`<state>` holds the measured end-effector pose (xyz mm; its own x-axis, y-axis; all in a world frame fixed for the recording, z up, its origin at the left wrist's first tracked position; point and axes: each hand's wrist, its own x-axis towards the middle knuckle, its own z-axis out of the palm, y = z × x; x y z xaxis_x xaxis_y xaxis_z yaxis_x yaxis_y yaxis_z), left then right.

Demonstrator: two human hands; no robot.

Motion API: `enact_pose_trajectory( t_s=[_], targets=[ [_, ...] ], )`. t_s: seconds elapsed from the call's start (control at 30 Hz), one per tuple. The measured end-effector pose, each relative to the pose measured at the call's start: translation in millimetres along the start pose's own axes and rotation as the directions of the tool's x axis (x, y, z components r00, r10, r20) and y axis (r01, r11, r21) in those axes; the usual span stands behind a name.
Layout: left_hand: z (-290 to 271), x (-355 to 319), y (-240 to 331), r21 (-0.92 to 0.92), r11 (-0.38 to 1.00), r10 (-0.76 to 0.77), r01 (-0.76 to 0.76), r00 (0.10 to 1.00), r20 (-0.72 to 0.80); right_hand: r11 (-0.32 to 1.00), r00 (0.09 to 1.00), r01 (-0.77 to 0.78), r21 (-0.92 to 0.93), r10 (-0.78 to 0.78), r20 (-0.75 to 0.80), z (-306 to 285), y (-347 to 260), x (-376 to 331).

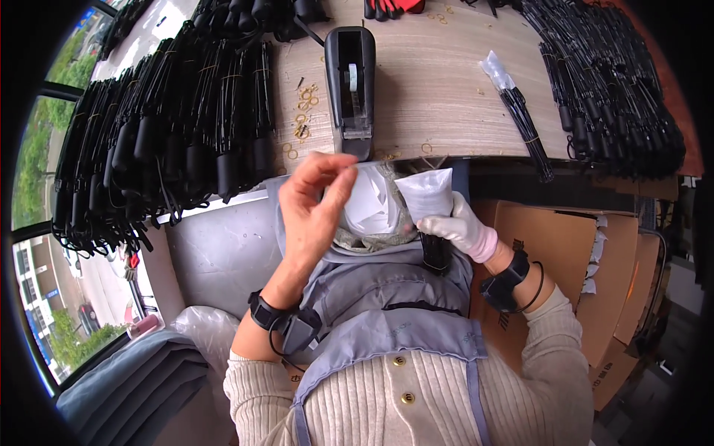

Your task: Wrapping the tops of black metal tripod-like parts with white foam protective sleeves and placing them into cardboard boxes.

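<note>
My gloved right hand (462, 227) is closed around a bundle that has a white plastic bag (428, 195) over its top end. Black rods (436, 254) show below the glove; they resemble a folded umbrella frame. My bare left hand (316, 201) is beside the near end of a black tape dispenser (351, 89), thumb and forefinger brought together. Whether a bit of tape is between those fingers is too small to see. Below and between the hands, white sheets or bags (370, 202) lie in my lap.
Black umbrella-frame bundles (171, 111) are piled at the left, more (606, 82) at the right. One bagged bundle (524, 123) lies alone on the table (439, 82). Rubber bands (303, 111) are scattered by the dispenser. A cardboard box (547, 253) stands to my right.
</note>
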<state>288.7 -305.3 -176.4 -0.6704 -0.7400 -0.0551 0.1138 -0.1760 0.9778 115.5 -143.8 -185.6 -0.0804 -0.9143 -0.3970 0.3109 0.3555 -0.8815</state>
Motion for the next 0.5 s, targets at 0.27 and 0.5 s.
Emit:
enact_pose_trajectory(
  t_s=[0.27, 0.5],
  targets=[
    [-12, 75, 9, 0.375, 0.915, -0.176, 0.152, 0.984, 0.032, 0.965, 0.991, 0.003, -0.261, 0.032, 0.131, 16, -32, 46],
    [-4, -43, 13, 0.245, 0.966, -0.144, 0.081, 0.957, 0.254, 0.880, 0.735, -0.289, -0.377, 0.456, 0.502, 0, -45, 84]
  ],
)
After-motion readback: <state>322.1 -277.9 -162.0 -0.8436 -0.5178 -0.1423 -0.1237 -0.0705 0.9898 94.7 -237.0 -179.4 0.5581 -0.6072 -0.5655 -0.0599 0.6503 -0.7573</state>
